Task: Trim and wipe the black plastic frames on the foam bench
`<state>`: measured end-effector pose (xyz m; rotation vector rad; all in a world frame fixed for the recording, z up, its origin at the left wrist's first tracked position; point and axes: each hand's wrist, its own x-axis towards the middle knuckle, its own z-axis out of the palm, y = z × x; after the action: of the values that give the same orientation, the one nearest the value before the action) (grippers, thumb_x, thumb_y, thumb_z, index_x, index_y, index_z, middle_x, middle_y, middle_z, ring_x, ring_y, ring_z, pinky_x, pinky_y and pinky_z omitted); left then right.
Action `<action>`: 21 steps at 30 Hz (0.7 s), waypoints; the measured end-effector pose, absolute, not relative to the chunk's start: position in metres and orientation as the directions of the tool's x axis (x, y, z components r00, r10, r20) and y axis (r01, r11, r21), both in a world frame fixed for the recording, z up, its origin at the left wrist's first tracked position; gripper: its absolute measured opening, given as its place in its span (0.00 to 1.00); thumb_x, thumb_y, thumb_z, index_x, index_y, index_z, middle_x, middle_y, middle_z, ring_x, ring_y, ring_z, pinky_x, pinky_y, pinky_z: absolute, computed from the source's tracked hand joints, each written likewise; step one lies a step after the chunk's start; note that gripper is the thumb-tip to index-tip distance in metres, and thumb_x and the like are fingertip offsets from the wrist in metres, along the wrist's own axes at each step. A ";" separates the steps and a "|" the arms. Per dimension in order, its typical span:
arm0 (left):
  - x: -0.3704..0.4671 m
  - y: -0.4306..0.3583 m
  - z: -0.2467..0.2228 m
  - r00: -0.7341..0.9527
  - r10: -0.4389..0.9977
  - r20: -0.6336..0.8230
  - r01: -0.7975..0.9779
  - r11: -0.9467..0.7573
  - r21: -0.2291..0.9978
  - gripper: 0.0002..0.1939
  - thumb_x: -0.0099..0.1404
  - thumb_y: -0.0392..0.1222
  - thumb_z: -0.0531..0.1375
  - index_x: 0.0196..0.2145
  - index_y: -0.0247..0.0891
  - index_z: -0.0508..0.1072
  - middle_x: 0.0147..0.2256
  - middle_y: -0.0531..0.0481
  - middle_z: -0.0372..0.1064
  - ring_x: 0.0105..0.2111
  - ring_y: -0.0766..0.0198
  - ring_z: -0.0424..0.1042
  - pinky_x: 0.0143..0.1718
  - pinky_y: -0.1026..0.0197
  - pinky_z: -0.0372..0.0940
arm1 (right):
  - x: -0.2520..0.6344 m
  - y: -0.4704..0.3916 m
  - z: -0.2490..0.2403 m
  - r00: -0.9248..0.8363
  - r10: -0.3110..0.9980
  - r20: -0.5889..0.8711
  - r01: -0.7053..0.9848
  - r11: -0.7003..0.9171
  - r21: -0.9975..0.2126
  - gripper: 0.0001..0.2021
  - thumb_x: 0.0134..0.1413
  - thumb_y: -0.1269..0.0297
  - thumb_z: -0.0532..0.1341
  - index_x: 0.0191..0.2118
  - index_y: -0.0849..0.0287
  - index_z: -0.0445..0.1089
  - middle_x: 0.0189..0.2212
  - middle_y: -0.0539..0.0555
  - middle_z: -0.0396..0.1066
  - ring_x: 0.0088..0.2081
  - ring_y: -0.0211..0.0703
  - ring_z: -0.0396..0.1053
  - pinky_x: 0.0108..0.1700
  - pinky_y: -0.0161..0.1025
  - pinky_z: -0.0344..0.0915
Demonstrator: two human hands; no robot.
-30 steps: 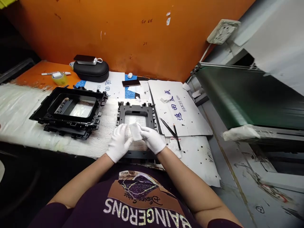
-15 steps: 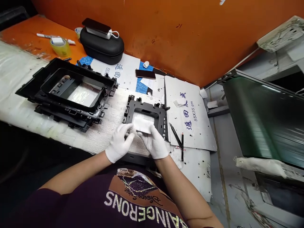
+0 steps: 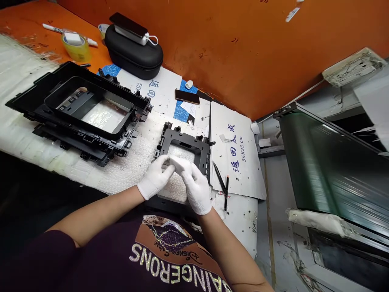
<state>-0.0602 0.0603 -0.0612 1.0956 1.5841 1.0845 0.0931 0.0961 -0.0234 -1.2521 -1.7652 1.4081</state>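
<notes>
Both my hands wear white gloves and meet over a black plastic frame [image 3: 174,135] lying on the table. A small white folded cloth [image 3: 180,164] is gripped between them, above the frame's rectangular opening. My left hand [image 3: 154,178] pinches the cloth's left end with thumb and fingers. My right hand [image 3: 198,190] is closed on its right end, fingers partly hiding it. Whether the cloth touches the frame, I cannot tell. The near side of the frame is partly covered by my hands and wrists.
Larger black plastic housings [image 3: 30,99] are stacked at left. Behind them sit a black case [image 3: 133,52] and a tape roll [image 3: 75,48]. A phone [image 3: 187,96] lies beyond the frame. To the right are a cardboard sheet [image 3: 221,162], a pencil [image 3: 226,192] and a green panel [image 3: 316,158].
My left hand has closed on the white cloth, which only my right hand was holding before. The cloth now looks narrower and tilted. The camera view has shifted slightly.
</notes>
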 end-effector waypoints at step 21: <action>-0.054 0.043 -0.098 -0.331 0.890 -0.314 0.732 0.452 0.509 0.45 0.59 0.42 0.60 0.70 0.25 0.50 0.58 0.30 0.66 0.59 0.42 0.66 0.58 0.47 0.63 | 0.035 0.158 -0.077 -0.797 0.599 -0.079 0.603 0.780 -0.167 0.21 0.66 0.73 0.47 0.49 0.65 0.78 0.56 0.66 0.69 0.59 0.57 0.61 0.68 0.55 0.56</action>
<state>-0.0538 0.0435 -0.0984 1.3511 2.1525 0.3729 0.0349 0.1580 -0.0772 -1.0082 -2.9843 0.2912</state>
